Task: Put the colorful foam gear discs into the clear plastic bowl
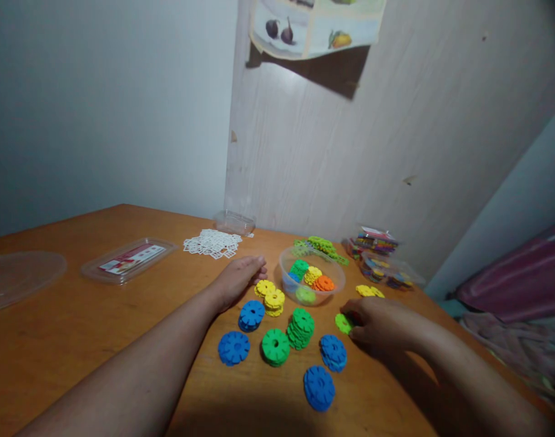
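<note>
My left hand (pixel 241 278) lies on its edge on the table, fingers curled together beside a yellow notched-disc stack (pixel 274 301); anything inside them is hidden. At the right, my right hand (pixel 372 321) has its fingers closed on a lime-green notched disc (pixel 343 323). Between my arms stand stacks of the same plastic discs: a green stack (pixel 275 346), a taller leaning green stack (pixel 301 328), and blue stacks (pixel 234 347) at either side. Behind them, a clear round bowl (pixel 338 285) holds loose green, yellow, orange, blue and lime discs.
White lattice pieces (pixel 213 243) lie at the back beside a clear tub (pixel 234 223). Lids (pixel 129 261) rest on the left. Lime pieces (pixel 322 244) sit behind the bowl. Filled clear boxes (pixel 386 270) and yellow discs (pixel 369 291) are at the right, near the table edge.
</note>
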### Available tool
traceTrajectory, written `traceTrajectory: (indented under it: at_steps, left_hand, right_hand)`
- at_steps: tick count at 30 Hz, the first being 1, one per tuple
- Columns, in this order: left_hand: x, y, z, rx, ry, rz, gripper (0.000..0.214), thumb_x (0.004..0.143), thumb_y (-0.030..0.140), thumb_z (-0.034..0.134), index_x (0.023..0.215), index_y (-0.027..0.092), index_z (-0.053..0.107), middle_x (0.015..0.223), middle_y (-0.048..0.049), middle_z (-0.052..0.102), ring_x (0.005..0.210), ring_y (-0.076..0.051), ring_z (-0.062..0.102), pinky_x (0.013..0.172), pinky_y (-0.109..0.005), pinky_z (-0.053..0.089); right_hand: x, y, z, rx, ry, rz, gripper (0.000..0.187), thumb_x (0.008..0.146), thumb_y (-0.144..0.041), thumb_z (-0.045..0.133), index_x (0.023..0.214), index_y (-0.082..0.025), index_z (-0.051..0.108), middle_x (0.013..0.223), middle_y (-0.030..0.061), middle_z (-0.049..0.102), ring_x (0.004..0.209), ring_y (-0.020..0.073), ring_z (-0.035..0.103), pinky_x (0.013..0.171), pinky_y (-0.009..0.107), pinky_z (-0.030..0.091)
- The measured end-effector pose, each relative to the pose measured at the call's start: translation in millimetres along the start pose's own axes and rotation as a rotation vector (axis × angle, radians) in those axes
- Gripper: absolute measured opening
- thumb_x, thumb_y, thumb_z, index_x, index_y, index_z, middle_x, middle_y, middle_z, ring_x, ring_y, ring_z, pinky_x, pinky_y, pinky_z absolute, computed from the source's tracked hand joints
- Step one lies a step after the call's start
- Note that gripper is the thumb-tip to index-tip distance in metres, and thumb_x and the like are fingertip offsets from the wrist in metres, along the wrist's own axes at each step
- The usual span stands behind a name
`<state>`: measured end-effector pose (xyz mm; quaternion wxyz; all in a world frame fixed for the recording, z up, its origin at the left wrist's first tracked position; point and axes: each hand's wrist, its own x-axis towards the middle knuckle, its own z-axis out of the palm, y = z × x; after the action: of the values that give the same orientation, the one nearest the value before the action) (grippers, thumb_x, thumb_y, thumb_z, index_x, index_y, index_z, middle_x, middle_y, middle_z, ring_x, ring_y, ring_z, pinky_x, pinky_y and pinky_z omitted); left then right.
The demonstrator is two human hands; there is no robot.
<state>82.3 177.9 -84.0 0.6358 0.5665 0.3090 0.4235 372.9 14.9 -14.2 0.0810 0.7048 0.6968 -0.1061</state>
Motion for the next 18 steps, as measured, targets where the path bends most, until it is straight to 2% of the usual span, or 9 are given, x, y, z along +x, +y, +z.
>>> traceTrajectory:
  at_steps: [5, 11, 18]
  left_hand:
    - [0.2, -1.2, -0.1, -0.009, 0.001, -0.004, 0.051, 0.077, 0.062, 0.072, 0.096, 0.015, 0.067, 0.093, -0.0100, 0.072, 0.088, -0.021, 0.067, 0.082, -0.035, 0.048]
    - [0.9, -1.8, -0.5, -0.021, -0.014, 0.000, 0.049, 0.078, 0.061, 0.072, 0.096, 0.016, 0.067, 0.091, -0.0090, 0.072, 0.087, -0.021, 0.066, 0.083, -0.035, 0.048]
    - [-0.2, -0.7, 0.4, -0.022, -0.003, -0.003, 0.050, 0.077, 0.061, 0.072, 0.097, 0.015, 0.067, 0.092, -0.0092, 0.071, 0.087, -0.021, 0.066, 0.083, -0.035, 0.048]
  right_hand:
    - [1.9, -2.6, 2.0, -0.048, 0.033, 0.028, 0.019, 0.075, -0.033, 0.064, 0.091, -0.024, 0.070, 0.085, 0.0042, 0.071, 0.071, 0.0180, 0.060, 0.056, 0.028, 0.030]
    - [2.2, -6.4, 2.2, -0.020, 0.038, 0.010, 0.031, 0.073, -0.031, 0.065, 0.104, -0.026, 0.072, 0.086, 0.0035, 0.071, 0.072, 0.0172, 0.060, 0.057, 0.027, 0.030]
    - [2.1, -8.5, 5.8, -0.024, 0.076, 0.007, 0.020, 0.074, -0.031, 0.065, 0.091, -0.023, 0.072, 0.081, 0.0041, 0.069, 0.069, 0.0164, 0.058, 0.057, 0.027, 0.029]
